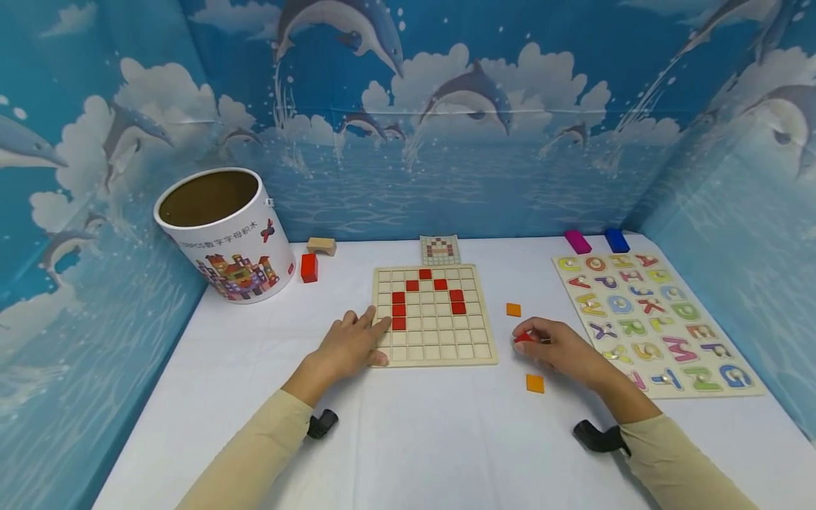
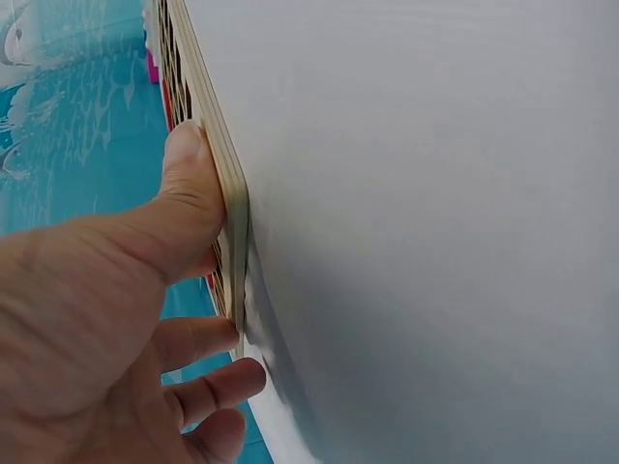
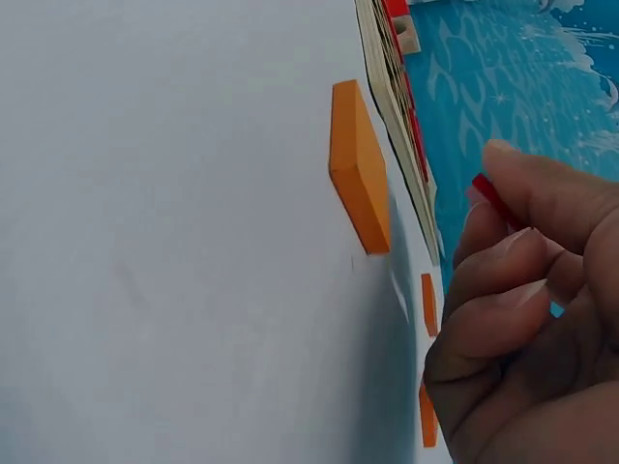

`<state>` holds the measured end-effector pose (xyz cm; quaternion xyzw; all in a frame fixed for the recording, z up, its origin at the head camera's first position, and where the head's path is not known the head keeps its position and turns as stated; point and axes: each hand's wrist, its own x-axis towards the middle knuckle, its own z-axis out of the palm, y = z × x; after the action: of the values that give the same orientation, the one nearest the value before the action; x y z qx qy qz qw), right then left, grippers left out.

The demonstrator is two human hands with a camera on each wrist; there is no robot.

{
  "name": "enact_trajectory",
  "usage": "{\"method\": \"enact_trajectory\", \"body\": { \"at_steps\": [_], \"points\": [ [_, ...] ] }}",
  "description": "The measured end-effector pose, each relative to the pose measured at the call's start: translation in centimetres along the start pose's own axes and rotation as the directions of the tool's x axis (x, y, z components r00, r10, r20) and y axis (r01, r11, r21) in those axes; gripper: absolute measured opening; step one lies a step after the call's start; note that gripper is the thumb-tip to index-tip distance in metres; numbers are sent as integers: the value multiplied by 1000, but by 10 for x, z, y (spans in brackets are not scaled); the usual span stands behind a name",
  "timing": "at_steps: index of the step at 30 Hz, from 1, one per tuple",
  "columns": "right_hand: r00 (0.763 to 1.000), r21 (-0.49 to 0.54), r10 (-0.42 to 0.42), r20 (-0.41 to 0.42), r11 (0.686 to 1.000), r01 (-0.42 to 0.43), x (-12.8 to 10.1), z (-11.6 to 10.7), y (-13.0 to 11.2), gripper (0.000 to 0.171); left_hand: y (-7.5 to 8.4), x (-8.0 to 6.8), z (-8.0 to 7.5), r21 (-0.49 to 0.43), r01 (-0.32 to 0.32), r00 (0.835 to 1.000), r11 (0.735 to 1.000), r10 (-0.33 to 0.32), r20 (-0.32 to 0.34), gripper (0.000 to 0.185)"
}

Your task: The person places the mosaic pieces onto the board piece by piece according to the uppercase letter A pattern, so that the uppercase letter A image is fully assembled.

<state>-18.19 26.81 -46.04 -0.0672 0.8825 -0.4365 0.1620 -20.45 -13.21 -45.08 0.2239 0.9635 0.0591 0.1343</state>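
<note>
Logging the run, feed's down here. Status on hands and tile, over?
Left hand steadies grid board at its left edge. Right hand pinches red tile, right of board. Nothing between them.

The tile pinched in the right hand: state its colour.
Red; the tile shows best in the head view, pinched by the right hand.

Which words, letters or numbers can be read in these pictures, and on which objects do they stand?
Alphabet puzzle board: coloured letters; clear ones include "O", "P", "Q", "R", "S", "D", "E", "F", "M", "N", "G"; the others are too tilted or small to be sure.
White bucket: one line of Chinese characters, too small and blurred to read.
Small pattern card: a pixel figure only, no text.
Grid board, red tile and orange tiles: no text.
</note>
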Motion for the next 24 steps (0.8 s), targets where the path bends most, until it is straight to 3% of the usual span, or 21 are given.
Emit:
{"method": "enact_trajectory", "body": {
  "at_steps": [7, 12, 17, 20, 24],
  "points": [
    [998, 125, 49, -34, 991, -45, 15, 1, -11, 47, -2, -1, -1, 4, -9, 999, 1000, 9, -32, 78],
    [998, 196, 41, -41, 980, -32, 32, 5, -21, 52, -6, -7, 1, -27, -15, 998, 1000, 14, -61, 77],
    [1000, 270, 11, -29, 963, -2, 50, 17, -34, 49, -9, -12, 2, -36, -67, 996, 997, 65, -62, 74],
    [1000, 237, -4, -7, 971, 5, 58, 26, -42, 42, -9, -14, 2, -23, -84, 995, 996, 82, -54, 72],
    [999, 78, -52, -11, 996, 53, 65, 36, -49, 31, -9, -15, 2, -33, -99, 994, 995, 98, -50, 69]
  ]
}}
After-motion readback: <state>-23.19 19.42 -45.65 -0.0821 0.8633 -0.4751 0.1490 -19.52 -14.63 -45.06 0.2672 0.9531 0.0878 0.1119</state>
